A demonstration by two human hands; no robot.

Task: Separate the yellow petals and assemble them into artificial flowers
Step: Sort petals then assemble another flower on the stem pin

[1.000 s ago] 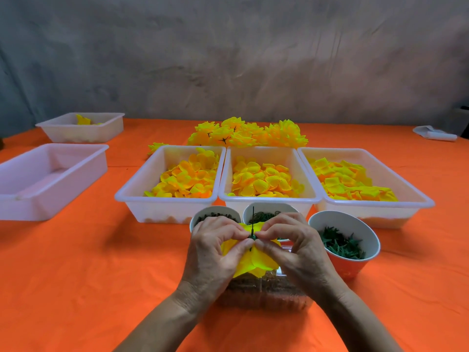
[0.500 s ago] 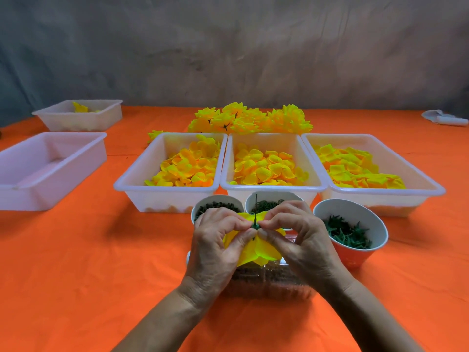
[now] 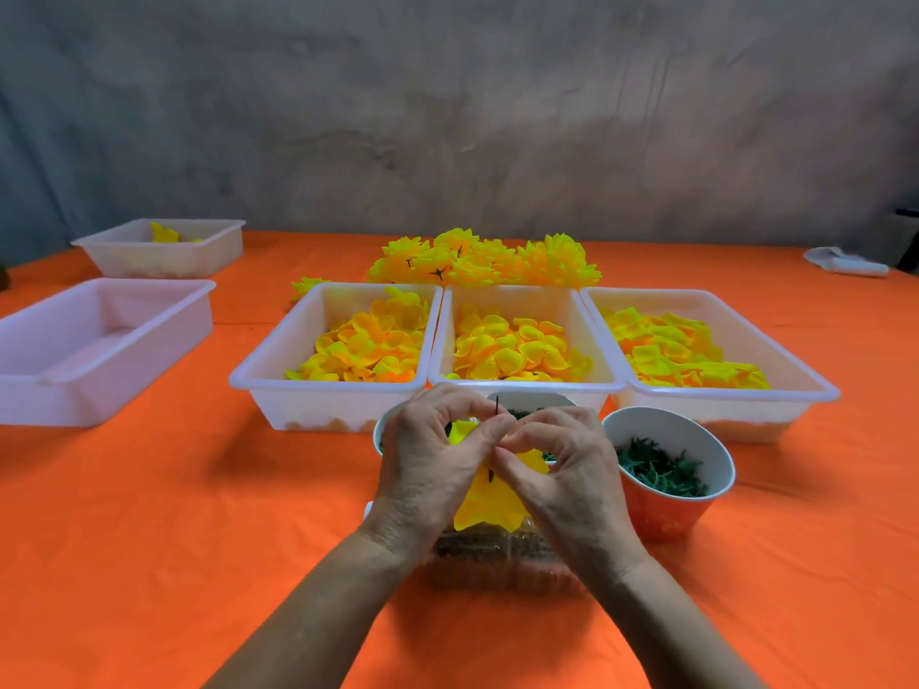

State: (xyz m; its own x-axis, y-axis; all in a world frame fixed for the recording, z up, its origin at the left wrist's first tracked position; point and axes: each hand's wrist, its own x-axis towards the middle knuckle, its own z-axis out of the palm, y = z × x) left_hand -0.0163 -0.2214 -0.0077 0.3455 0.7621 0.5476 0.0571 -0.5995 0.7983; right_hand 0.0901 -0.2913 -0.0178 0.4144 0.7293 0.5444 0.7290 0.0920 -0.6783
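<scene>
My left hand [image 3: 427, 460] and my right hand [image 3: 567, 469] meet above the table's near middle and pinch a yellow petal layer [image 3: 490, 504] threaded on a thin dark green stem [image 3: 496, 406]. The stem's tip pokes up between my fingertips. Behind my hands three white trays stand side by side: the left tray [image 3: 278, 370], the middle tray [image 3: 527, 387] and the right tray [image 3: 805, 385], each holding loose yellow petals. A pile of finished yellow flowers [image 3: 487, 261] lies behind the trays.
A red cup [image 3: 666, 509] of green parts stands right of my hands; two more cups sit partly hidden behind them. A clear container [image 3: 497, 554] lies under my hands. Two white trays [image 3: 99, 340] [image 3: 164, 251] stand at the left. A white object [image 3: 845, 263] lies far right.
My fingertips have closed tighter around the stem and the petal layer hangs lower under my hands. The camera view has shifted a little.
</scene>
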